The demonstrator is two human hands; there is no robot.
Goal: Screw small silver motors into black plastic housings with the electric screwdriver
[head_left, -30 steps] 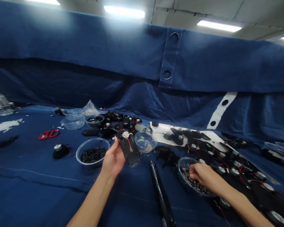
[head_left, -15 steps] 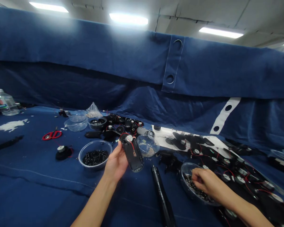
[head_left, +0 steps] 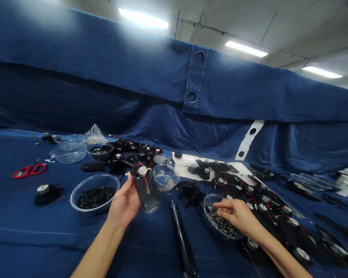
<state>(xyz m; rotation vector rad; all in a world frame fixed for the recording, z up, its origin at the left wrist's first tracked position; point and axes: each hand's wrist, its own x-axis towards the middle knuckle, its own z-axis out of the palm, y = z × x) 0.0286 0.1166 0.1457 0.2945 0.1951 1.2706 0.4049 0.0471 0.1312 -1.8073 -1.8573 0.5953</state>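
Note:
My left hand (head_left: 124, 200) is closed around the edge of a long black plastic casing (head_left: 147, 193), tilted with its inner side facing me. A small round motor (head_left: 142, 170) with red wires sits at the casing's top end. Over a clear plastic bowl (head_left: 206, 216) of small metal screws (head_left: 220, 222) hovers my right hand (head_left: 237, 216), its fingers stretched out and slightly apart. No held thing shows between those fingers. Between my two hands a black electric screwdriver (head_left: 181, 239) lies on the blue cloth.
At left stand a bowl of black screws (head_left: 95, 197), red-handled scissors (head_left: 30, 170) and a motor on a black part (head_left: 46, 193). A clear bowl (head_left: 174, 178) with small pieces is behind the casing. Several black parts with red-wired motors (head_left: 262, 207) spread to the right.
My right hand has loosened from a closed shape to stretched fingers, still over the screw bowl. My left hand keeps hold of the casing. The whole view has turned toward the right.

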